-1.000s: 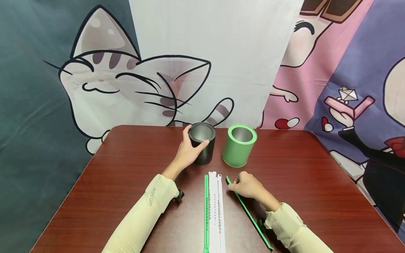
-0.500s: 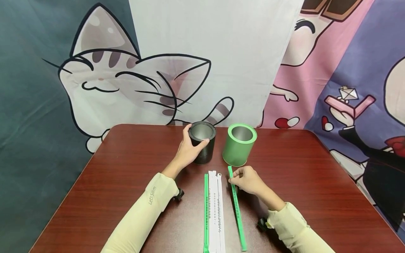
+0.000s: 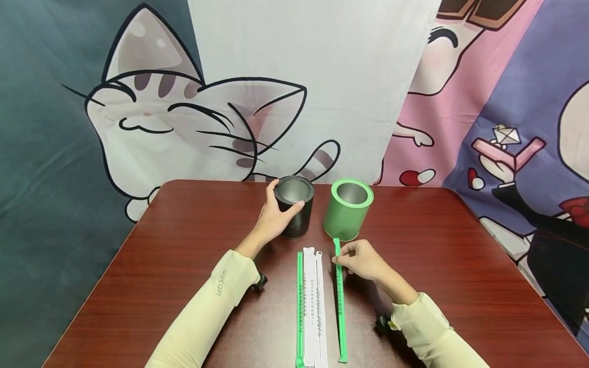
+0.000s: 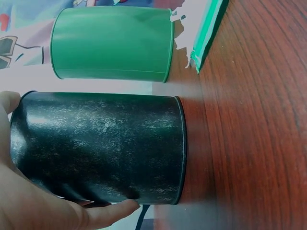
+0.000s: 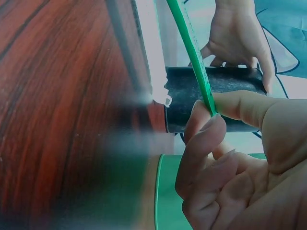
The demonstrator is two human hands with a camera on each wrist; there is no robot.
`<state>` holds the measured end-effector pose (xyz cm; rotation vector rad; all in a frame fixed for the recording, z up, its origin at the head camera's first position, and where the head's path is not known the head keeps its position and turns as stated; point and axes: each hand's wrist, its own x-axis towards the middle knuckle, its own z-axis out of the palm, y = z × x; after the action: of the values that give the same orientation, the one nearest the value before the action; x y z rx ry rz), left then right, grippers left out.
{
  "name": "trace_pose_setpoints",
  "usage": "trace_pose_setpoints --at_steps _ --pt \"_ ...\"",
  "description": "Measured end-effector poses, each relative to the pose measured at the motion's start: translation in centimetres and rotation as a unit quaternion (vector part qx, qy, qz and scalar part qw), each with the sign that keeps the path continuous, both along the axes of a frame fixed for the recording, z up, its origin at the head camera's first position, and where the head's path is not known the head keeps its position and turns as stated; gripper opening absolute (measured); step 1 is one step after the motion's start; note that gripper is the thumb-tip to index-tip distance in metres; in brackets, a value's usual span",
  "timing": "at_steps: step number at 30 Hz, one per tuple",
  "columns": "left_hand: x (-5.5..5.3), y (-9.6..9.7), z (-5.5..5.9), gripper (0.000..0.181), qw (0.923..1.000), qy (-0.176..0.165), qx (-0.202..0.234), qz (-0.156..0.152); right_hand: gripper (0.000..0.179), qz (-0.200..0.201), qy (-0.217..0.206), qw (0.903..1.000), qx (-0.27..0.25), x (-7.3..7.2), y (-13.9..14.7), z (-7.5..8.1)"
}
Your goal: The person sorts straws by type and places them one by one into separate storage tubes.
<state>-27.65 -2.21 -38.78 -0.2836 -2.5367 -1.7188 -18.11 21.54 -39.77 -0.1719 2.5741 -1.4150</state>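
My left hand (image 3: 271,217) grips a black can (image 3: 298,225) around its side, thumb near the front rim; the can stands upright on the table. In the left wrist view the fingers (image 4: 112,214) lie along the can's dark, scuffed wall. Between thumb and fingertips my right hand (image 3: 363,259) pinches a thin green paper-wrapped straw (image 3: 340,306) near its far end. The right wrist view shows this straw (image 5: 192,48) raised off the table. Just beyond the right hand stands an upright green can (image 3: 346,220), which neither hand touches.
On the brown table (image 3: 184,255), left of the held straw, lie several white wrapped straws (image 3: 313,306) side by side, with another green one (image 3: 300,306) along their left. A cartoon-printed cloth (image 3: 322,61) hangs behind the table's far edge.
The right hand has lifted the green straw and moved slightly forward. The straw has swung from slanting to nearly parallel with the row. The left hand and black can have stayed put.
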Motion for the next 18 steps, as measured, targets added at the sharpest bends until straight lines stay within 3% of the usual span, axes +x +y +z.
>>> trace_pose_setpoints --at_steps 18 --pt "-0.1 0.0 0.1 0.091 0.9999 -0.010 0.004 -0.006 0.018 0.008 -0.001 1.0000 -0.002 0.1 0.3 1.3"
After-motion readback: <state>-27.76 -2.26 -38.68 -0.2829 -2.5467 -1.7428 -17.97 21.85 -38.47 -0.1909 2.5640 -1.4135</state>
